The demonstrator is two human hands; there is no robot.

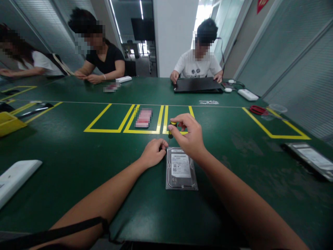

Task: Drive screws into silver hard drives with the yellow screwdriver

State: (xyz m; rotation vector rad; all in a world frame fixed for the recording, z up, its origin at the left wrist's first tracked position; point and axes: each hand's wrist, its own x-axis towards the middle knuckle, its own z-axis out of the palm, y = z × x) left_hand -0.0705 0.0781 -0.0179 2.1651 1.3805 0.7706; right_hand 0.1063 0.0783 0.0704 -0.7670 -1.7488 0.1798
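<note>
A silver hard drive (pixel 181 173) lies flat on the green table (pixel 125 205), its white label facing up. My right hand (pixel 191 135) grips a small black and yellow screwdriver (pixel 170 131) from above. The screwdriver stands nearly upright, and its tip points down at the drive's far left corner. Beside that corner is my left hand (pixel 154 152), thumb and fingertips closed together near the screwdriver tip. Whatever those fingers pinch, if anything, is too small to make out.
Yellow tape outlines (pixel 104 131) mark the table, one around a pinkish blurred item (pixel 143 118). Another drive (pixel 309 159) lies right, near red-handled scissors (pixel 258 110). A white device (pixel 18 178) and yellow bin (pixel 11 123) are left. Opposite, a person handles a black panel (pixel 199 85); others sit left.
</note>
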